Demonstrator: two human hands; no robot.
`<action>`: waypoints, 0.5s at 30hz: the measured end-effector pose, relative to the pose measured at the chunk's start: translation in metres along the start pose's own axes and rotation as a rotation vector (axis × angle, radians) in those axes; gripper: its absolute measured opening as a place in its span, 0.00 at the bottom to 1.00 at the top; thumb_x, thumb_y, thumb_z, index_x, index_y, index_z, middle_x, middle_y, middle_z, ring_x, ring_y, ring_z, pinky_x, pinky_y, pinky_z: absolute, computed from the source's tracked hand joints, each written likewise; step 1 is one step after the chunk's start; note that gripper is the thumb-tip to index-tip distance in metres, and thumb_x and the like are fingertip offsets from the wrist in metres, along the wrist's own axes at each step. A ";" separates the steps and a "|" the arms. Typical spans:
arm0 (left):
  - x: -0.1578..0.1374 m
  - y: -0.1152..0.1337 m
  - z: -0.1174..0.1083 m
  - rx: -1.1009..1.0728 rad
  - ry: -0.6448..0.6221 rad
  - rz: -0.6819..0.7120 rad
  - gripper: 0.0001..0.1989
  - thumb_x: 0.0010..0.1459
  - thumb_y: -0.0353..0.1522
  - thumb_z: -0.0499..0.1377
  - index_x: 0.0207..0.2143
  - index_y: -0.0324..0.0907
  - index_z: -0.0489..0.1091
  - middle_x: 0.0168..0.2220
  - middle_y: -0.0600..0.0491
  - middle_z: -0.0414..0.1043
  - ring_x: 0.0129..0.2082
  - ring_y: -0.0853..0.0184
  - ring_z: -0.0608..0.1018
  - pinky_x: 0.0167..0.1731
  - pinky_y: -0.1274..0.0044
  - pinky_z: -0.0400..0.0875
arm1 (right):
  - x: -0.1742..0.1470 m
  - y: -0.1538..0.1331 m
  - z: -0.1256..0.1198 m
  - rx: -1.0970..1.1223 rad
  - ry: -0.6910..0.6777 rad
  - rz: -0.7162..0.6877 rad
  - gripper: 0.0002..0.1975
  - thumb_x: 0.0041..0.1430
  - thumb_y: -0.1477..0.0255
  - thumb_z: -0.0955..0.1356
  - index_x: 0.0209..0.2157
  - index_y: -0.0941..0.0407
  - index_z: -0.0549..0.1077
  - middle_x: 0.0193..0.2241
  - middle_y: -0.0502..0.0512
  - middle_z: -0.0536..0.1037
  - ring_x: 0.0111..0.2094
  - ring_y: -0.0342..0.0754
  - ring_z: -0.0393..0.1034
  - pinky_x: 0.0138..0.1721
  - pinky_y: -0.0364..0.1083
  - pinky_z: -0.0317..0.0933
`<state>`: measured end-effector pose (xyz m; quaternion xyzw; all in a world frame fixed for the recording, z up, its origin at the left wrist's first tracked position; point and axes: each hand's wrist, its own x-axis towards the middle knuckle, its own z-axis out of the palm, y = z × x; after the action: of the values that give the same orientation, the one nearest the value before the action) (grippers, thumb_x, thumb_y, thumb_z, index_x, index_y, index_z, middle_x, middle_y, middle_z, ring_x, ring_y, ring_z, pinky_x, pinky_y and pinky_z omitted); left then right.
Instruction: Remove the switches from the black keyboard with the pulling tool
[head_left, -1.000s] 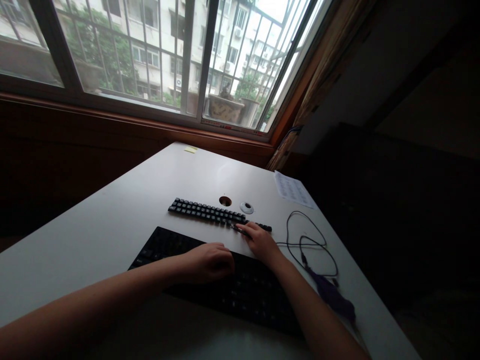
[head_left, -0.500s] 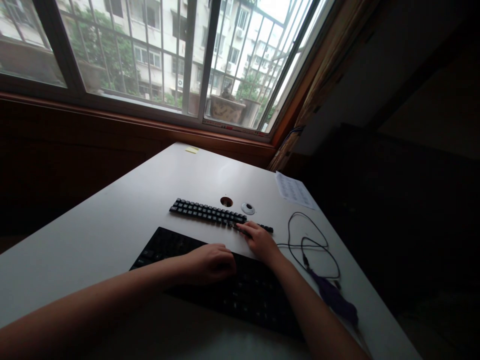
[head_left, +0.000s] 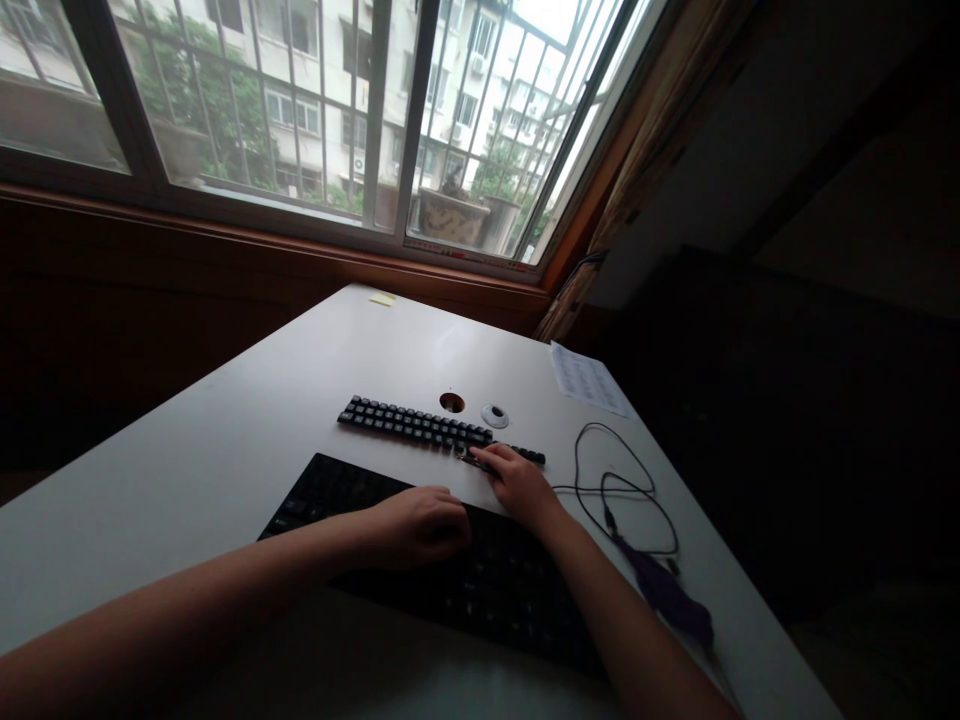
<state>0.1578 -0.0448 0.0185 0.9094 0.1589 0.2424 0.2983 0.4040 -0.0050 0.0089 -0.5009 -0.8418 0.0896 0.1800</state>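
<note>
A black keyboard lies on the white table in front of me. My left hand rests over its middle, fingers curled closed; whatever they may hold is hidden. Beyond the keyboard, my right hand pinches a slim dark tool with a thin metal end, which looks like a keycap puller. Its tip is right at the near edge of several rows of loose black keycaps. Whether a cap sits in the tip is too small to tell. Part of the nearest row is behind my right hand.
A round cable hole and its grey cover lie behind the keycaps. To the right are a looped black cable, a purple cloth-like item and a printed sheet. A yellow note is at the far corner.
The puller's tip has shifted slightly and shows more clearly beside the keycap row. My left hand stays in place on the keyboard.
</note>
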 end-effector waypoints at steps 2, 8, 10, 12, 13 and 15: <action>0.000 0.000 0.000 0.004 -0.002 -0.005 0.04 0.62 0.29 0.57 0.38 0.41 0.72 0.33 0.51 0.72 0.36 0.66 0.74 0.37 0.78 0.67 | 0.001 -0.001 0.000 -0.008 -0.002 0.009 0.28 0.57 0.82 0.64 0.57 0.48 0.71 0.48 0.53 0.76 0.47 0.48 0.72 0.53 0.45 0.64; 0.000 0.000 0.001 0.017 -0.003 -0.003 0.05 0.62 0.29 0.57 0.38 0.41 0.72 0.34 0.51 0.73 0.35 0.65 0.74 0.37 0.77 0.67 | 0.005 -0.005 0.001 -0.002 -0.001 0.022 0.27 0.57 0.81 0.64 0.57 0.49 0.71 0.50 0.54 0.75 0.48 0.49 0.72 0.54 0.46 0.64; 0.001 0.000 0.001 0.018 -0.007 -0.002 0.05 0.62 0.29 0.57 0.39 0.41 0.72 0.33 0.51 0.73 0.36 0.65 0.74 0.37 0.77 0.68 | 0.005 -0.007 0.002 -0.002 0.002 0.025 0.27 0.58 0.81 0.64 0.57 0.49 0.70 0.50 0.54 0.75 0.48 0.49 0.72 0.54 0.46 0.64; 0.001 0.000 0.001 0.020 -0.004 -0.001 0.05 0.62 0.29 0.57 0.38 0.41 0.72 0.33 0.51 0.73 0.36 0.65 0.74 0.37 0.77 0.67 | 0.006 -0.008 0.003 -0.005 0.004 0.028 0.27 0.58 0.81 0.64 0.57 0.49 0.70 0.50 0.54 0.75 0.48 0.49 0.72 0.54 0.46 0.64; 0.001 0.001 0.000 0.021 -0.003 -0.001 0.05 0.62 0.29 0.57 0.38 0.41 0.72 0.33 0.51 0.73 0.36 0.65 0.74 0.37 0.77 0.67 | 0.006 -0.009 0.003 -0.008 0.004 0.030 0.27 0.58 0.81 0.64 0.57 0.49 0.70 0.51 0.54 0.75 0.49 0.49 0.72 0.54 0.46 0.64; 0.001 0.001 0.000 0.022 -0.005 -0.003 0.05 0.62 0.29 0.57 0.38 0.41 0.72 0.33 0.51 0.73 0.36 0.65 0.74 0.37 0.77 0.67 | 0.006 -0.011 0.004 -0.015 0.004 0.033 0.27 0.58 0.81 0.64 0.57 0.50 0.71 0.51 0.54 0.75 0.49 0.49 0.72 0.55 0.46 0.63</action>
<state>0.1586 -0.0454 0.0190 0.9130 0.1622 0.2377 0.2891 0.3909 -0.0046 0.0103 -0.5162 -0.8337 0.0854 0.1764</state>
